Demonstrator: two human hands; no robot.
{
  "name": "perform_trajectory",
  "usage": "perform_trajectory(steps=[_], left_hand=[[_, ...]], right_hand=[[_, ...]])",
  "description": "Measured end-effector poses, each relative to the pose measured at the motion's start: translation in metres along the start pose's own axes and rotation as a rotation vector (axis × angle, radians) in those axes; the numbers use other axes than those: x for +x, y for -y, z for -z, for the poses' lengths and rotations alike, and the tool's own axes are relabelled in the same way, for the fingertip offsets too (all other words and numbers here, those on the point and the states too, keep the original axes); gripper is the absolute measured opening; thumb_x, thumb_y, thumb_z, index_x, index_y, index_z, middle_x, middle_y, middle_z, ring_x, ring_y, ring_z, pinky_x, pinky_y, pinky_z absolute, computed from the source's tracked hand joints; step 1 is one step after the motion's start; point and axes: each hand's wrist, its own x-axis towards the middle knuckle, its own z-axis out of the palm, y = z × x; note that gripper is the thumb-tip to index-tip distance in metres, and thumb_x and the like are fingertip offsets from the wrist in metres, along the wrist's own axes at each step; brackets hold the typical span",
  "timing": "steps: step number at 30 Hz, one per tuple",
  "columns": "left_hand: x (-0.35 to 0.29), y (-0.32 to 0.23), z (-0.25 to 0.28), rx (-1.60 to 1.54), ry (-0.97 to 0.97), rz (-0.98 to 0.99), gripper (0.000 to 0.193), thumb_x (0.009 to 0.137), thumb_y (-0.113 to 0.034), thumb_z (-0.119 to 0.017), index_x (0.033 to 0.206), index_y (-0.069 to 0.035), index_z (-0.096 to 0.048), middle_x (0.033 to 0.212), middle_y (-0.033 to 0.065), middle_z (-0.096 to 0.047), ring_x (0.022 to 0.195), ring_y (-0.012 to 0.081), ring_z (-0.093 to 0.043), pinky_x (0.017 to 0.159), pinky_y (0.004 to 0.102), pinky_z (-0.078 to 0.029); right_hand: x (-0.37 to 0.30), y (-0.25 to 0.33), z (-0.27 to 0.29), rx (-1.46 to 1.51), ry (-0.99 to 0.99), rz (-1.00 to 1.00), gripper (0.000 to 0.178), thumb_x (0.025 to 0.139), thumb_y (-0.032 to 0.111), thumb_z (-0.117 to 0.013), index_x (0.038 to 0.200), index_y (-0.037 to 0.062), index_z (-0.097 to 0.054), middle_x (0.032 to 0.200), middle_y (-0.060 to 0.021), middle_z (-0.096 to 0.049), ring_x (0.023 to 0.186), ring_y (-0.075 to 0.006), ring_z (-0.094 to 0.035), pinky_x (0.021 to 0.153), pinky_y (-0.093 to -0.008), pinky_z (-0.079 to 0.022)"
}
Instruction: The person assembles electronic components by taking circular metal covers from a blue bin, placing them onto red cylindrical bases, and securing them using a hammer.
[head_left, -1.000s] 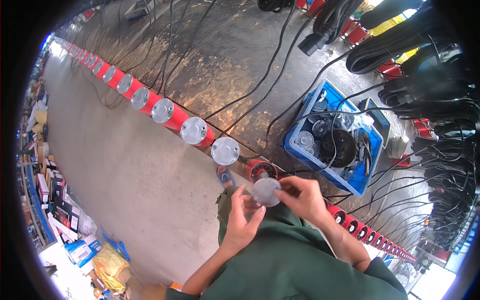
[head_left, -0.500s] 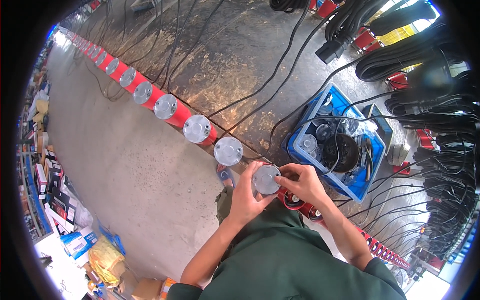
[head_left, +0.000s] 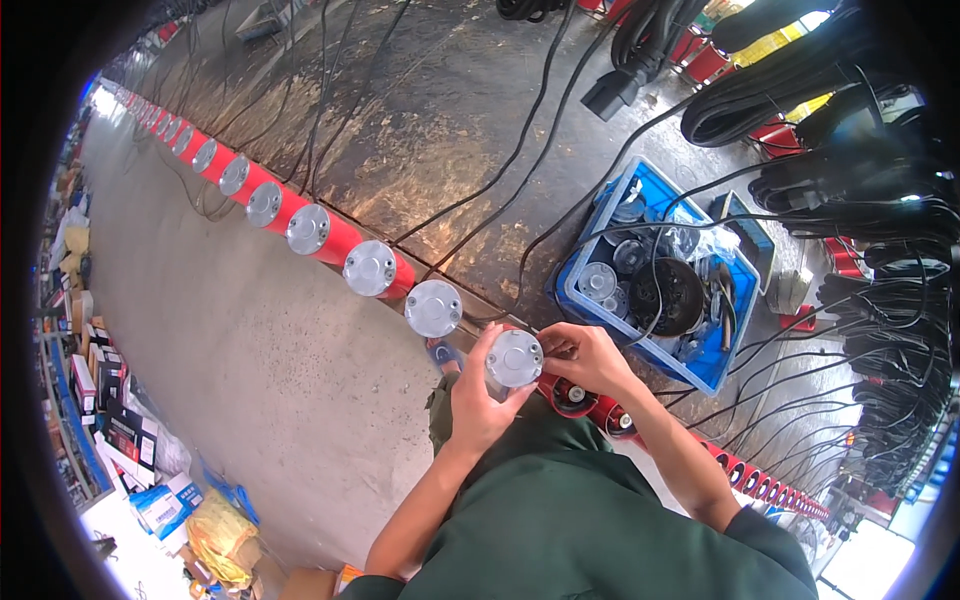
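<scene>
A clear round cap (head_left: 515, 358) with small screw holes near its edge sits at the end of a red cylinder by the table's edge. My left hand (head_left: 476, 408) curls around the cap from the left, thumb below and fingers above. Just right of the cap is my right hand (head_left: 597, 360), its fingertips pinched together near the rim. What they hold, if anything, is too small to make out. Beyond, another clear cap (head_left: 434, 308) tops the neighbouring cylinder. Nearer my body, red cylinders (head_left: 573, 395) show dark, uncapped ends.
A row of capped red cylinders (head_left: 340, 240) runs along the table edge to the far left. On the worn table (head_left: 450, 130) stands a blue crate (head_left: 580, 270) of clear caps and a black round part. Coiled black cables (head_left: 745, 115) lie at right; loose cords cross the table.
My right thumb and fingers have come off the cap's face to beside its right rim. My left hand keeps its hold. The whole view has shifted slightly.
</scene>
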Motion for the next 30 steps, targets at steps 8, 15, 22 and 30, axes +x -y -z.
perform_trajectory(steps=[8, 15, 22, 30], left_hand=[[0.002, -0.005, -0.001, -0.016, 0.003, 0.025, 0.093, 0.075, -0.004, -0.094, 0.154, 0.0, -0.045, 0.153, 0.0209, -0.058, 0.138, 0.0335, -0.062, 0.115, 0.0435, -0.05], [0.001, -0.001, -0.001, 0.035, 0.006, -0.001, 0.093, 0.075, -0.006, -0.094, 0.155, -0.001, -0.047, 0.152, 0.0199, -0.06, 0.136, 0.033, -0.063, 0.114, 0.0425, -0.051], [0.0, 0.001, 0.0, 0.035, -0.002, -0.024, 0.091, 0.076, -0.007, -0.094, 0.155, -0.001, -0.048, 0.152, 0.0208, -0.06, 0.137, 0.0343, -0.062, 0.114, 0.0432, -0.051], [0.001, -0.002, -0.001, -0.002, 0.0, 0.006, 0.092, 0.076, -0.006, -0.095, 0.153, 0.0, -0.045, 0.154, 0.0222, -0.058, 0.14, 0.0345, -0.061, 0.117, 0.0438, -0.049]], right_hand=[[0.001, -0.018, -0.001, 0.213, 0.017, -0.018, 0.034, 0.087, 0.01, -0.08, 0.118, -0.0037, -0.075, 0.103, -0.0131, -0.083, 0.093, -0.0176, -0.079, 0.088, -0.0323, -0.062], [0.003, -0.019, 0.001, 0.235, 0.038, -0.058, 0.037, 0.088, 0.013, -0.079, 0.12, -0.0051, -0.074, 0.104, -0.0151, -0.082, 0.096, -0.0177, -0.078, 0.09, -0.0325, -0.061], [0.001, -0.021, -0.001, 0.266, 0.032, -0.09, 0.038, 0.088, 0.014, -0.079, 0.121, -0.005, -0.074, 0.107, -0.0155, -0.082, 0.097, -0.0189, -0.078, 0.091, -0.0332, -0.061], [0.0, -0.021, -0.004, 0.264, 0.023, -0.085, 0.038, 0.089, 0.014, -0.078, 0.122, -0.0049, -0.074, 0.106, -0.0151, -0.082, 0.096, -0.018, -0.078, 0.091, -0.0327, -0.061]])
